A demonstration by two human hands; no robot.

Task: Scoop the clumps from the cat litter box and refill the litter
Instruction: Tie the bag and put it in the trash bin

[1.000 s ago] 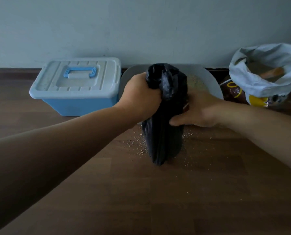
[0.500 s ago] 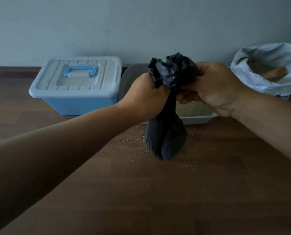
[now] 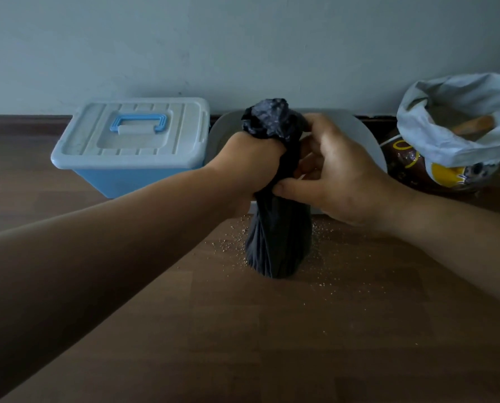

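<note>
A black plastic bag [image 3: 277,242] stands on the wooden floor in front of the grey litter box [image 3: 368,138]. Its neck is twisted and its crumpled top sticks up above my fists. My left hand [image 3: 251,164] grips the neck from the left. My right hand [image 3: 336,175] holds the neck from the right, thumb pressed against the twist just below the left hand. The hands and bag hide most of the litter box. An open litter sack [image 3: 452,135] with a white lining stands at the right, a brownish scoop handle [image 3: 475,125] showing inside.
A blue storage box with a pale lid [image 3: 132,138] sits left of the litter box against the wall. Litter grains [image 3: 228,242] are scattered on the floor around the bag's base. Bare wooden floor [image 3: 301,344] stretches toward me.
My right hand has come down from the bag's crumpled top to the twisted neck below my left hand. The bag looks more tightly twisted. My left hand has kept its grip.
</note>
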